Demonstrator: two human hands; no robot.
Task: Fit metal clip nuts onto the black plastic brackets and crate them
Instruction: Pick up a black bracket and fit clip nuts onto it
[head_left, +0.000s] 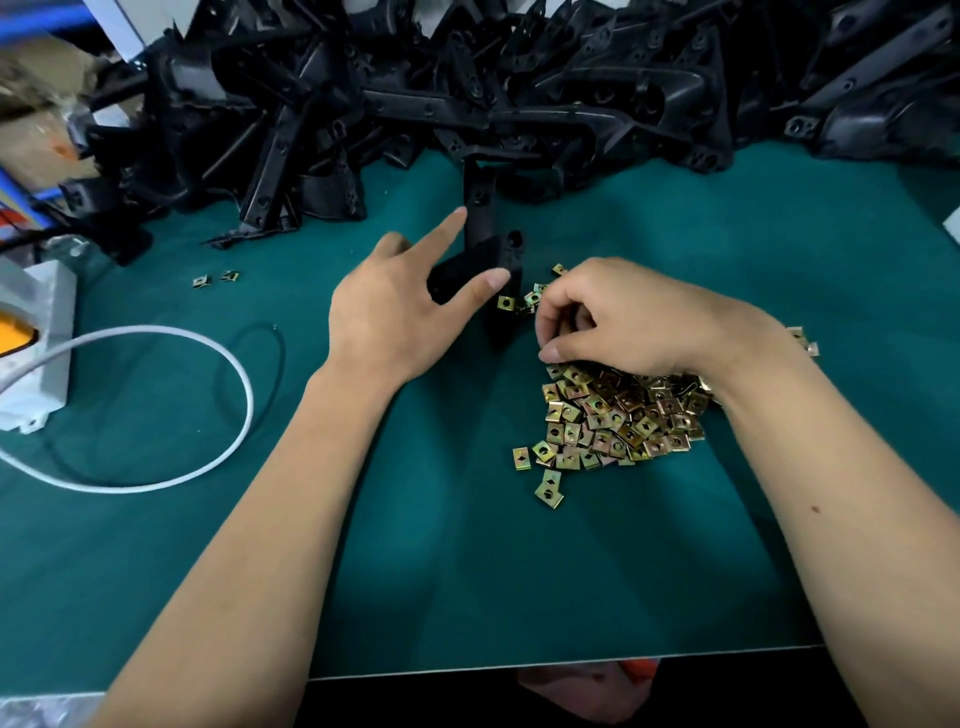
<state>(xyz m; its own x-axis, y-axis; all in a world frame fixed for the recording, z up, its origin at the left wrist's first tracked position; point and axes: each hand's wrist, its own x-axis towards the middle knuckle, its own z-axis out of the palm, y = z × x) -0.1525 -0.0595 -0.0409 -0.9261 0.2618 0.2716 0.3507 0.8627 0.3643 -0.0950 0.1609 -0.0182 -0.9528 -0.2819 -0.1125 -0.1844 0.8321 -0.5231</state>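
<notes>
— At the centre of the green-matted worktable (519, 571), what is the left hand (395, 312) doing?

— It grips a long black plastic bracket (480, 249) between thumb and lower fingers, with the index finger stretched out straight toward twelve o'clock. The bracket runs up from the hand, its far end touching the big heap of black plastic brackets (519, 88) that fills the table from ten to two o'clock.

— And the right hand (623, 317)?

— Fingers curled, tips down in the loose pile of brass-coloured square metal clip nuts (618, 415) at about four o'clock from the held bracket. It looks to be pinching one up, but the fingertips hide whether a nut is actually caught; I cannot tell.

— So which step is this?

— I'd judge it as picking a nut, before fitting. No nut shows on the held bracket yet.

— What does the next move need?

— Lifting a single nut clear, turning its open side toward a bracket edge by a hole, and sliding it on while the left hand steadies the part. No crate is in view.

— Anything else about?

— Two stray nuts (215, 279) at nine o'clock, and a white cable (228, 364) looping from a white box (36, 353) on the left edge.
</notes>
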